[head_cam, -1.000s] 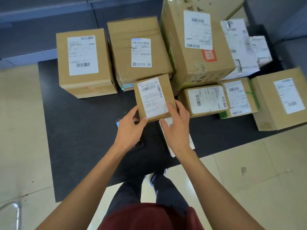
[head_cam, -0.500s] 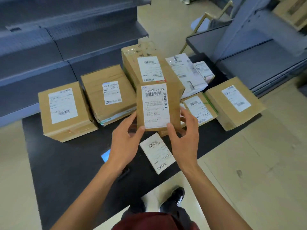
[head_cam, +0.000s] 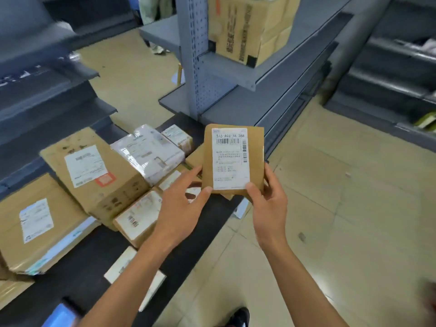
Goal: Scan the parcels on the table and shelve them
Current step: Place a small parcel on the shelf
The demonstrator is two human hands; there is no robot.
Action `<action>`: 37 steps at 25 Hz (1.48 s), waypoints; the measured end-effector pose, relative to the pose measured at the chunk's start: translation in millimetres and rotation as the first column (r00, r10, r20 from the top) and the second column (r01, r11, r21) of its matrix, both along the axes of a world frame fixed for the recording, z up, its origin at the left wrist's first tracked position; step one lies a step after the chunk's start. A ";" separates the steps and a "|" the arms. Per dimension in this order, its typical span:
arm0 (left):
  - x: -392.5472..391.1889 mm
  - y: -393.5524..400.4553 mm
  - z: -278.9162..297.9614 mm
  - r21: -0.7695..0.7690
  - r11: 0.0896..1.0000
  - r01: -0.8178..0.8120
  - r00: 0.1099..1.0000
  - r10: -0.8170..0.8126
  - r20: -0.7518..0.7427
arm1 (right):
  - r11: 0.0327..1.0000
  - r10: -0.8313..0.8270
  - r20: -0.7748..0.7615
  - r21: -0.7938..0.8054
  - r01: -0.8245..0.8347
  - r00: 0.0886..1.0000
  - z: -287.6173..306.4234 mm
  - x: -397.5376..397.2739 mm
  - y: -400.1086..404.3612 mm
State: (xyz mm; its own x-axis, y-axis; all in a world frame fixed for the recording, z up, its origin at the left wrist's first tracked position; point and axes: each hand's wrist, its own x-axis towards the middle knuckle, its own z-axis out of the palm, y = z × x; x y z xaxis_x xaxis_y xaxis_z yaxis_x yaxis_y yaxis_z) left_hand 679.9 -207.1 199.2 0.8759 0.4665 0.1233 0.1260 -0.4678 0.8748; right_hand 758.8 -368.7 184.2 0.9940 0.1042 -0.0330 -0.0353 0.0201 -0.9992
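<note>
far left, on black table [head_cam: 77,274]: large cardboard box [head_cam: 35,225], white label up, pale tape along lower edge, corners softened. beside it, tall box [head_cam: 94,175], kraft board, scuffed top, white label with red stamp, face up, probably so barcodes stay readable. low flat box [head_cam: 136,218] in front, label on top. white packet [head_cam: 139,277] near table edge, thin, partly under left forearm. blue object [head_cam: 61,315] at bottom edge, blurred; cannot tell what. plastic-wrapped parcel [head_cam: 148,152], glossy, creased, behind; small box [head_cam: 178,138] just beyond it.

centre: left hand [head_cam: 181,208], fingers loosely spread, thumb and fingertip touching lower left corner of parcel [head_cam: 233,159], steadying rather than gripping. parcel lifted off table, upright, label toward camera, likely so shelf code can be read; flat, rectangular, brown card, matte, white printed label with barcodes.

right: right hand [head_cam: 269,197], thumb on label's lower edge, fingers curled behind, bearing the weight. grey metal shelf [head_cam: 236,67] beyond, perforated upright, smooth decks; printed carton [head_cam: 247,27] on upper deck. beige tiled floor [head_cam: 354,208], slightly glossy.
</note>
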 end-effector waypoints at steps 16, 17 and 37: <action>238.6 -134.4 25.3 0.188 0.944 0.272 0.945 -0.299 0.132 | 0.932 -0.334 0.037 0.159 0.325 0.942 16.8 200.8 -186.0; 258.9 -133.8 28.0 0.172 0.944 0.282 0.939 -0.308 0.153 | 0.928 -0.348 0.050 0.159 0.337 0.936 20.1 220.5 -187.4; 610.9 -202.2 41.6 0.195 0.872 0.449 0.863 -0.479 0.158 | 0.866 -0.482 0.098 0.204 0.456 0.871 40.4 531.4 -264.4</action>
State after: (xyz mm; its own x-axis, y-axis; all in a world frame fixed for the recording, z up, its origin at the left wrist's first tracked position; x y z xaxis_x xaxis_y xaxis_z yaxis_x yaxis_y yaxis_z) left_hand 1290.7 -409.3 240.8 0.9369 -0.0250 0.3486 -0.3034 -0.5536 0.7756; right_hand 1290.2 -633.1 224.6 0.9193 -0.3841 0.0861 0.1611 0.1676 -0.9726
